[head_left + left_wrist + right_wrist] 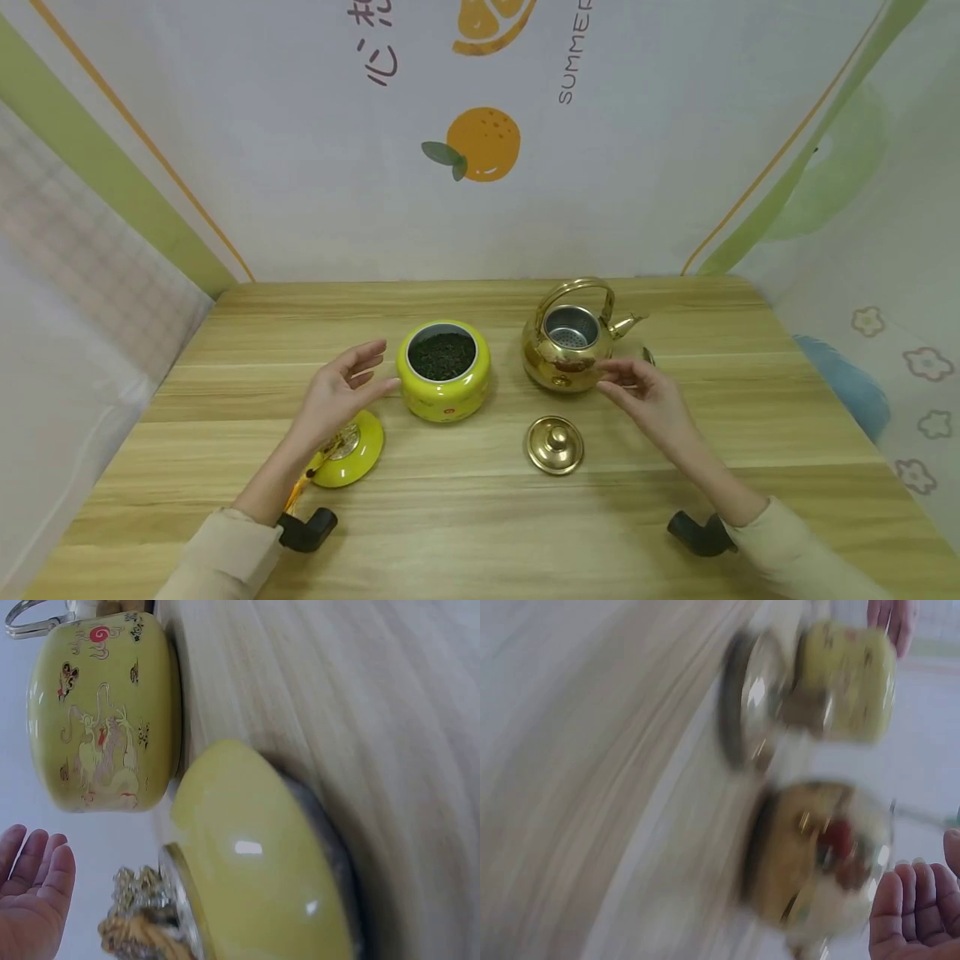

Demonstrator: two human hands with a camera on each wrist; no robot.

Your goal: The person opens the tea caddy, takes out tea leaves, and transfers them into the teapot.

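A yellow tea jar [444,400], lidless and holding dark loose tea leaves [442,357], stands left of the table's middle. My left hand [343,385] is just left of the jar, fingers loosely bent, holding nothing. Below that hand lies the jar's yellow lid [363,450], with a gold ornament and an orange tassel; in the left wrist view the lid [247,847] is close up. To the right, a gold teapot [561,367] stands uncovered, a metal strainer [570,335] in its mouth. Beside its lower right side is my right hand [648,398], holding nothing.
The gold teapot lid [555,446] lies in front of the teapot, knob up. A small dark shiny thing [648,357] shows partly behind my right hand. A printed cloth [360,200] hangs behind the wooden table [450,533].
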